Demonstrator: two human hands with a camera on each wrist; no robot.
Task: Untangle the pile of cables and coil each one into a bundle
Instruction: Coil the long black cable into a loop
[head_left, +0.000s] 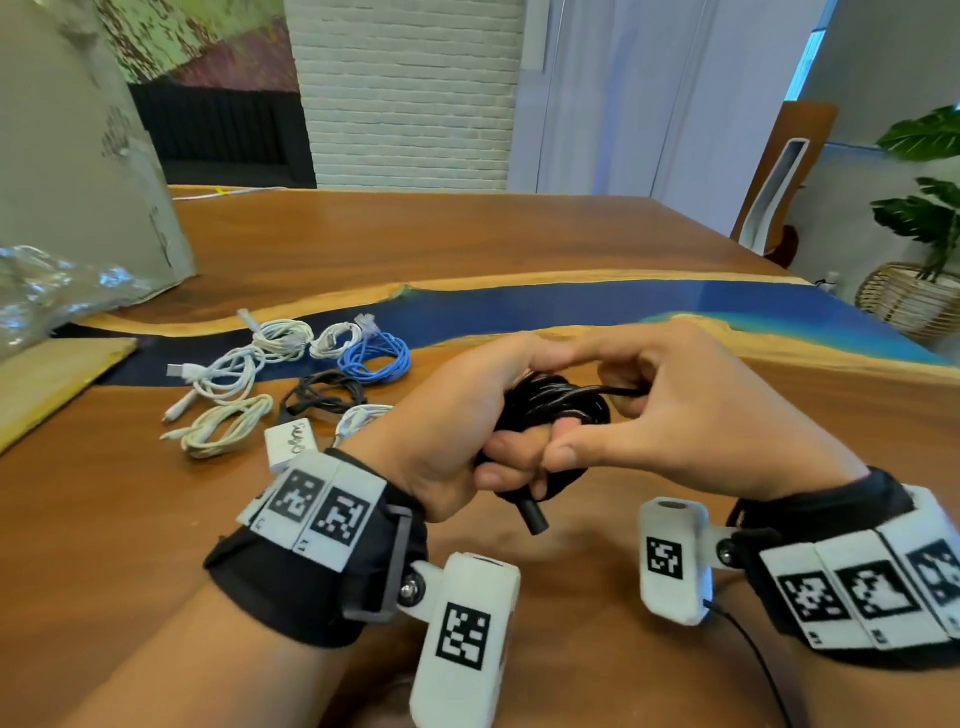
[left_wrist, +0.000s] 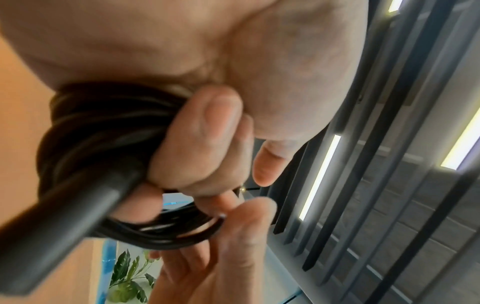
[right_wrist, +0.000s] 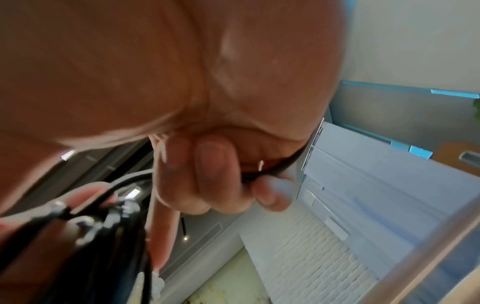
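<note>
Nearest, the left hand (head_left: 441, 415) clenches the black cable (head_left: 558, 410) coil above the tabletop (head_left: 519, 234); the right hand (head_left: 691, 410) pinches its free strand. Keep tension while wrapping, then tuck the end securely.

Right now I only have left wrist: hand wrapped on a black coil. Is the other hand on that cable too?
Observer: Yes. In the head view the right hand pinches a strand running off the black cable that the left hand grips.
Operator: Anything already bundled?
Observer: Several coils lie on the table left of the hands, among them a blue cable.
Operator: Loose end?
Observer: One black plug sticks out below the left hand.
</note>
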